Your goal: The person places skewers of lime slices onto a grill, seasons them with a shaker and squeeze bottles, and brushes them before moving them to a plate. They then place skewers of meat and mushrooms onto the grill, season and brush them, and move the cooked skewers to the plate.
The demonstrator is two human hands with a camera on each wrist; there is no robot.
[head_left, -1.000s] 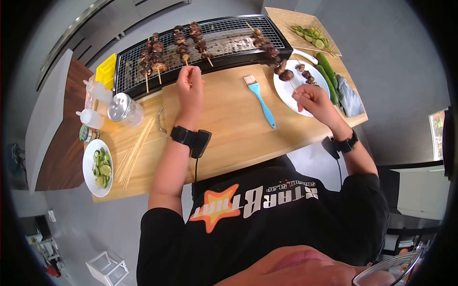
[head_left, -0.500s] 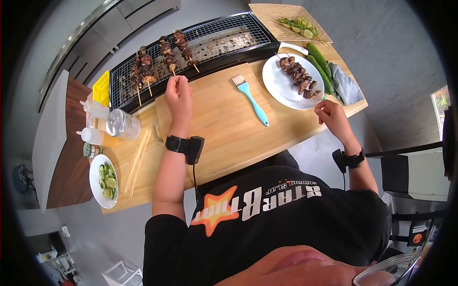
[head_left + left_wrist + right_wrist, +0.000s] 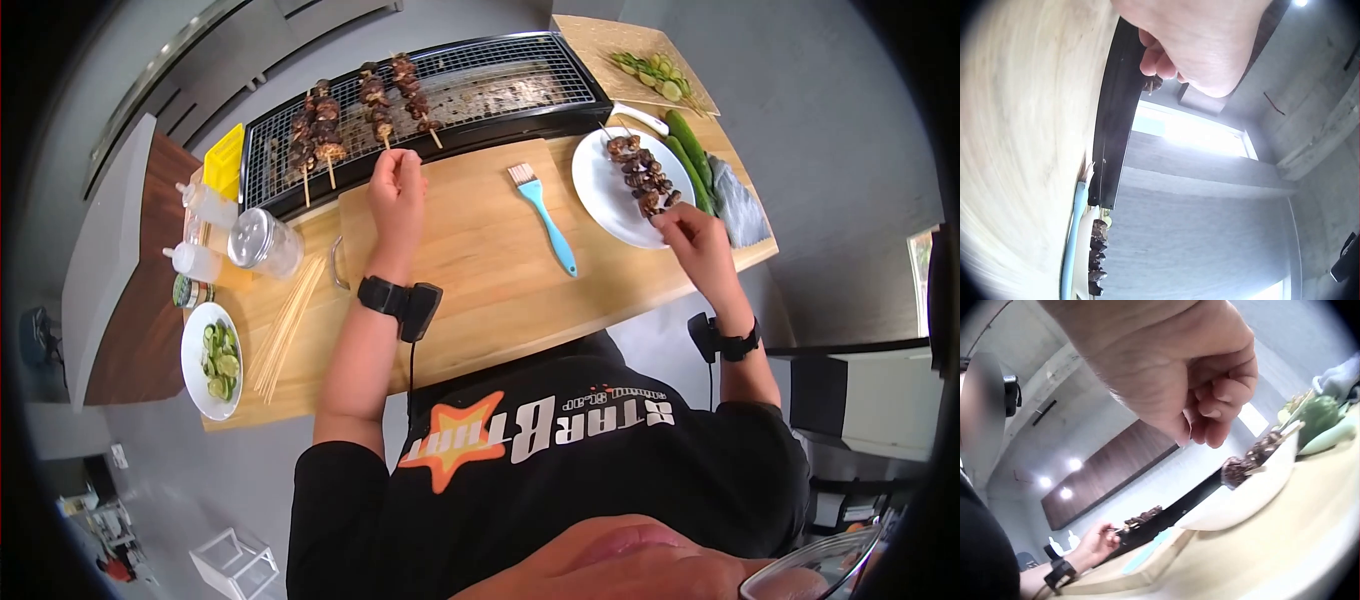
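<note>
The dark-browned meat skewer [image 3: 646, 182] carried a second ago now lies on the round white plate [image 3: 590, 193], seemingly leaving four others [image 3: 378, 103] on the long black mesh grill [image 3: 490, 85], where my neighbour's left hand [image 3: 398, 190] pinches one's pale wooden stick [image 3: 387, 143]; whether the curled right hand [image 3: 702, 248] grips anything, I can't tell.

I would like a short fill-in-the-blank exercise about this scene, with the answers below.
1. On the grill lie ____ loaded skewers.
2. The hand nearer the grill is the person's ____ one.
3. For the person, the green cucumbers lie to the ____ of the white plate.

Missing words: four; left; right.
</note>
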